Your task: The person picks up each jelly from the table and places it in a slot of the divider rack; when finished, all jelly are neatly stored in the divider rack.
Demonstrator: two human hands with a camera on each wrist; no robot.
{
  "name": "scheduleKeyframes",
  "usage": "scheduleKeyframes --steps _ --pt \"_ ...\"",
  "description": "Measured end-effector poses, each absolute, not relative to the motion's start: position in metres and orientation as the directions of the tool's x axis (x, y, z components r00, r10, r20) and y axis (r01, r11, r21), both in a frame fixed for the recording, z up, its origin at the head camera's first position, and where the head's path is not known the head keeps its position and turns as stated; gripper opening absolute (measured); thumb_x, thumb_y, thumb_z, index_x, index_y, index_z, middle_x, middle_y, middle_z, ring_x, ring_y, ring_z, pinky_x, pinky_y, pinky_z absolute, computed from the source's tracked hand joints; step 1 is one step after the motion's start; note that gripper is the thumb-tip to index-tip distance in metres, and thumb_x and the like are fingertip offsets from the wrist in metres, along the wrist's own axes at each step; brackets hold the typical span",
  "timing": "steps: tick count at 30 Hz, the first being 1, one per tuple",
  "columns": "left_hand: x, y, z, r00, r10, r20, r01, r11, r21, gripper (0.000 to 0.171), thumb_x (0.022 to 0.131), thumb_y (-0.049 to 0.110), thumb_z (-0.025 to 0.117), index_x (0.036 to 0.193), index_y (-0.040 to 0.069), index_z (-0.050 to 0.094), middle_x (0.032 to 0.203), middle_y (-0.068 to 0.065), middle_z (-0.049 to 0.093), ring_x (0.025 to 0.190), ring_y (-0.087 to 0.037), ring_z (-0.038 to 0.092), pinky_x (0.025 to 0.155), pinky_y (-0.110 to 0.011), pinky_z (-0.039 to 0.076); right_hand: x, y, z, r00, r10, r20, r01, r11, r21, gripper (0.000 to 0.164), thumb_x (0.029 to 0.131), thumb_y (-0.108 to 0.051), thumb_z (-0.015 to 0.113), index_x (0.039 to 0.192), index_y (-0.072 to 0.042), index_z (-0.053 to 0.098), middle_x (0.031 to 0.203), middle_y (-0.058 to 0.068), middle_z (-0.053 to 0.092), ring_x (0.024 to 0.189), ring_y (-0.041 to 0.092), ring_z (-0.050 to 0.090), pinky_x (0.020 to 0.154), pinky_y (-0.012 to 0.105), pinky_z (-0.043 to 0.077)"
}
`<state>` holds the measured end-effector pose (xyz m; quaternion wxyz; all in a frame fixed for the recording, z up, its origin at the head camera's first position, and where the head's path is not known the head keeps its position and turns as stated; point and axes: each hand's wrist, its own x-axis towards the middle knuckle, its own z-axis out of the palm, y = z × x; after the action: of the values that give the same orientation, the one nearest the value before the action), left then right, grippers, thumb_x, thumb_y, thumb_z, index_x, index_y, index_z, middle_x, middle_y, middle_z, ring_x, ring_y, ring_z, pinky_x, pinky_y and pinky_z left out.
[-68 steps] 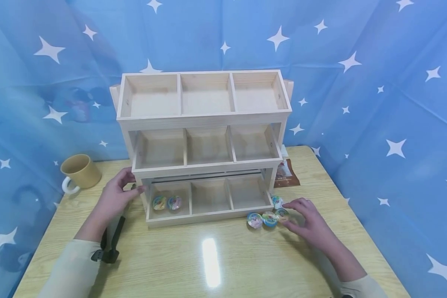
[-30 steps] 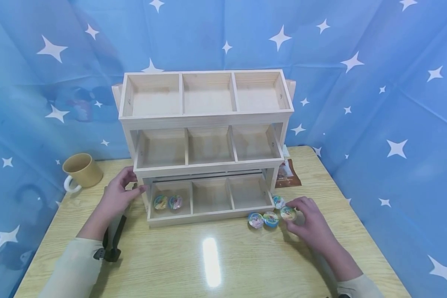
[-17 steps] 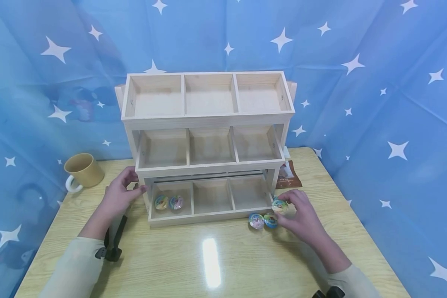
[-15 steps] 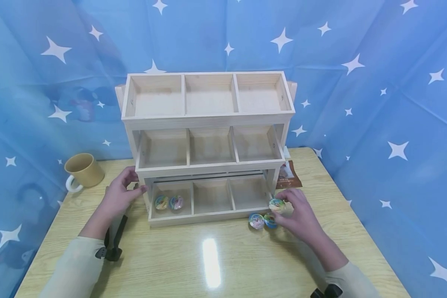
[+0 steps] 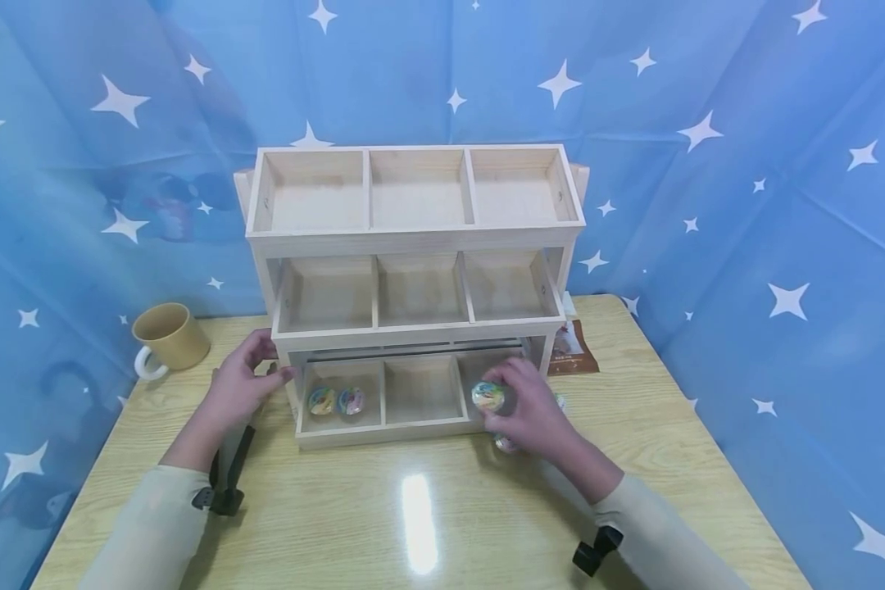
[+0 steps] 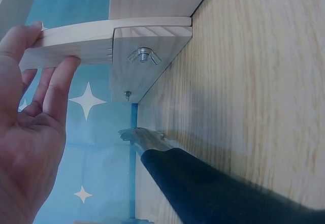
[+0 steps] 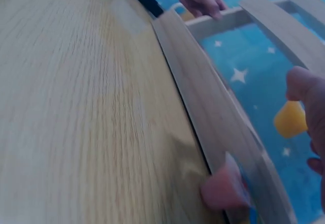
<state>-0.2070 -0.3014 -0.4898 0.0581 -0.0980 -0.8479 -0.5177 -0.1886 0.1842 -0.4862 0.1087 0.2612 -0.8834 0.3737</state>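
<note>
My right hand [image 5: 534,410] pinches a jelly cup [image 5: 487,397] between thumb and fingers, above the right compartment of the bottom tray. In the right wrist view that jelly cup's yellow body [image 7: 290,120] shows below the thumb. My left hand [image 5: 239,385] grips the left upright of the wooden three-tier rack [image 5: 413,242], thumb and fingers on opposite sides of the wood [image 6: 81,46]. Two jelly cups, one yellowish [image 5: 322,401] and one pink [image 5: 351,401], lie in the bottom left compartment. Beside the tray's front right corner is a pink jelly cup [image 7: 226,188]; others there are mostly hidden by my right hand.
A tan mug [image 5: 170,337] with a white handle stands left of the rack. A brown packet [image 5: 571,351] lies behind its right side. Along my left forearm lies a black-handled implement [image 6: 198,183]. A starry blue curtain [image 5: 708,205] surrounds the table.
My right hand has picked up a jelly cup from the group by the rack's front right corner and carried it left over the bottom tray. The left hand keeps its grip on the rack.
</note>
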Motion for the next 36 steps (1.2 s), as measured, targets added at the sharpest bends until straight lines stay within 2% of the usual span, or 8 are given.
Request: scheduleKeyframes --steps 3,9,13,19,23,27,31,36 --pt "-0.207 -0.301 -0.49 -0.974 0.105 0.202 0.228 0.454 0.861 0.058 0.102 0.009 0.08 0.153 0.004 0.054 0.129 -0.02 0.07 0.124 -0.021 0.061 0.114 -0.069 0.044 -0.192 0.169 -0.486 -0.849 -0.395 0.35 -0.527 0.589 -0.613 0.046 0.076 -0.016 0.092 0.118 -0.013 0.073 0.12 -0.002 0.067 0.12 0.024 0.059 0.104 0.053 0.053" --pt "-0.208 -0.301 -0.49 -0.974 0.108 0.198 0.226 0.444 0.867 0.06 0.101 0.006 0.08 0.154 0.004 0.053 0.13 -0.021 0.069 0.127 -0.028 0.06 0.115 -0.071 0.042 -0.198 0.145 -0.485 -0.859 -0.42 0.292 -0.498 0.554 -0.667 0.046 0.078 -0.01 0.095 0.12 -0.012 0.074 0.124 0.001 0.069 0.122 0.028 0.06 0.106 0.056 0.052" --pt "-0.207 -0.301 -0.489 -0.976 0.106 0.192 0.219 0.441 0.871 0.06 0.1 0.006 0.08 0.154 0.004 0.053 0.131 -0.023 0.068 0.128 -0.034 0.059 0.117 -0.074 0.039 -0.204 0.132 -0.486 -0.858 -0.45 0.246 -0.477 0.523 -0.707 0.049 0.079 -0.009 0.095 0.123 -0.012 0.074 0.124 -0.003 0.068 0.117 0.023 0.062 0.101 0.05 0.057" --pt "-0.207 -0.3 -0.488 -0.975 0.101 0.198 0.222 0.439 0.871 0.059 0.099 0.005 0.081 0.151 0.004 0.055 0.129 -0.023 0.069 0.124 -0.028 0.06 0.118 -0.074 0.037 -0.217 0.115 -0.49 -0.798 -0.565 0.208 -0.53 0.496 -0.687 0.048 0.084 -0.017 0.095 0.126 -0.014 0.074 0.124 -0.007 0.065 0.11 0.014 0.062 0.092 0.035 0.06" --pt "-0.208 -0.301 -0.488 -0.976 0.1 0.195 0.219 0.436 0.873 0.059 0.099 0.005 0.081 0.151 0.004 0.055 0.129 -0.023 0.068 0.124 -0.025 0.06 0.118 -0.074 0.037 -0.227 0.106 -0.491 -0.755 -0.616 0.226 -0.606 0.522 -0.6 0.048 0.086 -0.024 0.094 0.128 -0.013 0.075 0.128 -0.005 0.066 0.114 0.015 0.062 0.096 0.036 0.059" --pt "-0.208 -0.3 -0.489 -0.976 0.102 0.191 0.216 0.434 0.875 0.059 0.099 0.006 0.081 0.152 0.004 0.054 0.131 -0.023 0.068 0.128 -0.032 0.059 0.118 -0.074 0.038 -0.235 0.097 -0.493 -0.732 -0.644 0.222 -0.641 0.541 -0.545 0.048 0.089 -0.029 0.092 0.132 -0.014 0.075 0.134 -0.004 0.066 0.121 0.015 0.061 0.102 0.039 0.057" --pt "-0.208 -0.3 -0.489 -0.976 0.101 0.193 0.218 0.438 0.872 0.059 0.1 0.006 0.081 0.152 0.004 0.054 0.131 -0.023 0.068 0.128 -0.035 0.06 0.117 -0.074 0.039 -0.239 0.09 -0.494 -0.706 -0.682 0.189 -0.647 0.514 -0.563 0.049 0.093 -0.027 0.089 0.136 -0.012 0.073 0.135 -0.003 0.064 0.119 0.015 0.06 0.1 0.036 0.057" --pt "-0.208 -0.3 -0.489 -0.977 0.099 0.188 0.213 0.439 0.873 0.06 0.1 0.008 0.082 0.153 0.005 0.054 0.131 -0.022 0.069 0.126 -0.031 0.06 0.117 -0.073 0.039 -0.242 0.082 -0.496 -0.683 -0.716 0.145 -0.647 0.5 -0.576 0.049 0.094 -0.026 0.087 0.138 -0.011 0.073 0.14 0.001 0.064 0.115 0.014 0.061 0.098 0.032 0.057"
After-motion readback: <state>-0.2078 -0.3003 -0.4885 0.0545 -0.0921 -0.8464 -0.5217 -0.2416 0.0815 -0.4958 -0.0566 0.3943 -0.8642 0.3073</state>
